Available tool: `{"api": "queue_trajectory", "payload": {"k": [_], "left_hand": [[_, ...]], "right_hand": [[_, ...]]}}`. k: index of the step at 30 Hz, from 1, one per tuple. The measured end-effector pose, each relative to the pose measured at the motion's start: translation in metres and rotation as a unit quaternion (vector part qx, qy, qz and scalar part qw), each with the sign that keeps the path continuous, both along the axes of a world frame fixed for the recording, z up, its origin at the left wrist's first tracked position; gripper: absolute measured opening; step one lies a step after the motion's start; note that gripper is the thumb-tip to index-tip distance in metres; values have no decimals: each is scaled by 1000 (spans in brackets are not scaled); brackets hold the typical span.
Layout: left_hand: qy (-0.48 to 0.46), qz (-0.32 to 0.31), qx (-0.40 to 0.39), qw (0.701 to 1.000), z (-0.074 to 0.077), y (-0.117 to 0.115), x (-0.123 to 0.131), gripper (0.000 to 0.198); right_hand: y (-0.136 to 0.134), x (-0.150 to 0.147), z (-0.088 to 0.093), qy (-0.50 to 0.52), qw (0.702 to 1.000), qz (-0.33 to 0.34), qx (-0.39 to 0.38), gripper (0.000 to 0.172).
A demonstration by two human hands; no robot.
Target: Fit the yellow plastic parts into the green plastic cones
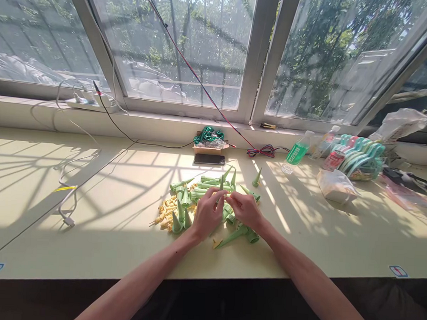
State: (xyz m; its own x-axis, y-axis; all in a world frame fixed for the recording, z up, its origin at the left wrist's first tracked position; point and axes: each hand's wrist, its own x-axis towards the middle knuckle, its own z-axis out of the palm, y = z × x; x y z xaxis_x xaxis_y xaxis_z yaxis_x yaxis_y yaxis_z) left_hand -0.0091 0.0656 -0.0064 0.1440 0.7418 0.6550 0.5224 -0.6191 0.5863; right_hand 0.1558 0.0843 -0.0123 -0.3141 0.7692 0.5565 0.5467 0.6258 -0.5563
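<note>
We see both hands low over a loose heap on the bench, roughly midway between its back and front edges. The left hand is partly closed, its fingers curled inward. A green cone points upward just beyond its fingertips; we cannot tell whether the hand grips it or it stands behind. The right hand is nearly closed too, thumb and forefinger brought together close against the left fingertips (whatever sits between them is too small for us to make out). Around the hands we see other cones, some upright, some on their sides. Yellow pieces spread along the heap's left side, and another lies by the tip of the cone nearest the bench's front edge. One cone stands apart, toward the back edge. Near that back edge we find a dark phone before a small box, and a green-labelled bottle farther right.
</note>
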Motion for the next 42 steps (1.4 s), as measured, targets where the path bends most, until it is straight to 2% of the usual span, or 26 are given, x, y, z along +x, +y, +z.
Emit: {"api": "queue_trajectory", "payload": {"k": [8, 12, 16, 19, 22, 29, 31, 38, 42], "left_hand": [[-11, -9, 9, 1000, 1, 1, 1, 22], [-50, -20, -21, 998, 0, 1, 2, 33], [-61, -64, -58, 994, -2, -1, 3, 53], [-42, -108, -76, 990, -3, -2, 4, 68], [-26, -129, -83, 988, -5, -2, 4, 73], [-10, -124, -75, 989, -5, -2, 4, 64], [-17, -113, -66, 991, -5, -1, 5, 60], [-37, -75, -46, 995, -5, 1, 4, 39], [-15, -78, -45, 996, -5, 0, 4, 23]], "right_hand": [[0, 0, 0, 10, 1000, 1, 2, 39], [0, 2, 5, 44, 999, -2, 20, 45], [1, 4, 10, 89, 995, -28, 26, 36], [0, 4, 11, 99, 995, -23, 25, 27], [0, 3, 10, 87, 995, -12, 39, 22], [-4, 3, 10, 84, 994, 4, 70, 20], [-5, 5, 12, 98, 991, -10, 86, 20], [3, 17, 19, 189, 950, -200, 145, 15], [17, 26, 16, 166, 953, -231, 107, 15]]}}
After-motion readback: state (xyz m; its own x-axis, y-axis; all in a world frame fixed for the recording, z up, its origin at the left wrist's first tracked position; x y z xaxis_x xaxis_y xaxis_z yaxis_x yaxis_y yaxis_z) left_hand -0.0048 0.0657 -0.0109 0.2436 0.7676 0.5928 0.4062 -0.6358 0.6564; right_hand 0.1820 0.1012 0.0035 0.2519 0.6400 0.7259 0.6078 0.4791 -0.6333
